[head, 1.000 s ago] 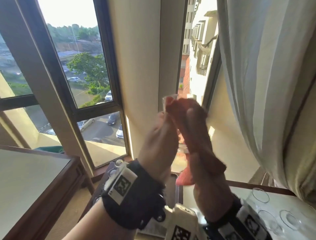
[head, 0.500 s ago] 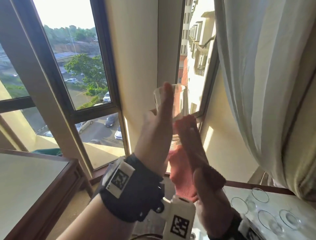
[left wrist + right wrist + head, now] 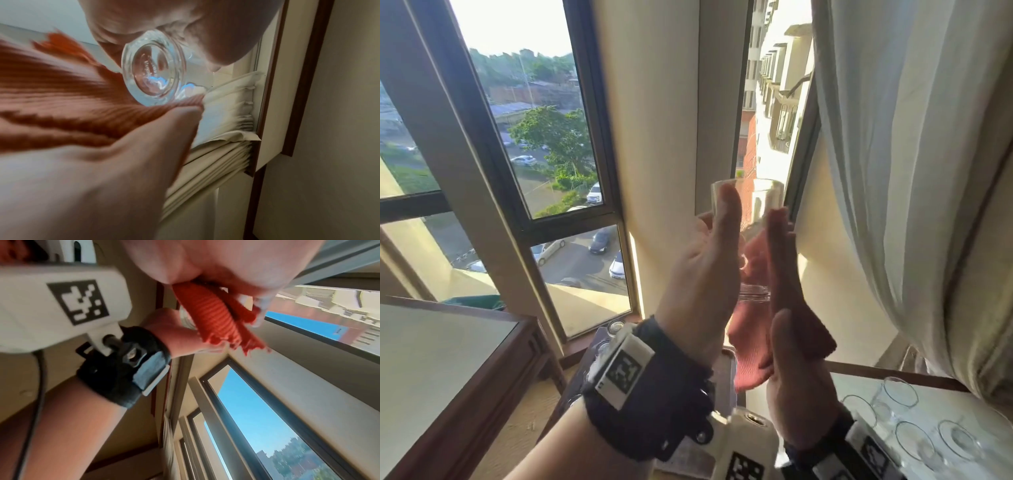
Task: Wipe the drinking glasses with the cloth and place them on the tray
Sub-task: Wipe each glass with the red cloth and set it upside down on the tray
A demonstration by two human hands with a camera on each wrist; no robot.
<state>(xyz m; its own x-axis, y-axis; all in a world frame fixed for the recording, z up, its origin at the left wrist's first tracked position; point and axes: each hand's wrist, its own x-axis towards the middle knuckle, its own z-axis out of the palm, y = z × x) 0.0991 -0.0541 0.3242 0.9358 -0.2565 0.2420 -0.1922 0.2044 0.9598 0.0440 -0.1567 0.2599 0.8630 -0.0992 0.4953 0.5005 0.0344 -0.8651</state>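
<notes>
Two hands meet around one clear cylindrical drinking glass (image 3: pixel 748 219), held upright in the air before the window. The left hand (image 3: pixel 705 274) has its fingers curled round the glass wall from nine o'clock, the thumb lying straight up the near side. The right hand (image 3: pixel 787 291) presses a ribbed red-orange cloth (image 3: pixel 751 349) against the glass from three o'clock, fingers fairly straight with the cloth trapped under them; its loose end hangs toward six o'clock. The left wrist view alone shows the thick round base of the glass, with the cloth touching it at seven o'clock and a fingertip (image 3: pixel 185 116) of the right hand lying on the cloth. The right wrist view alone shows the cloth bunched into folds under the right palm, with the left wrist's black strap (image 3: pixel 127 368) at eight o'clock. Only the head view shows several more clear glasses (image 3: pixel 914 442) standing at five o'clock on a pale table top (image 3: pixel 962 404), and cream curtains (image 3: pixel 914 171) at two o'clock.
</notes>
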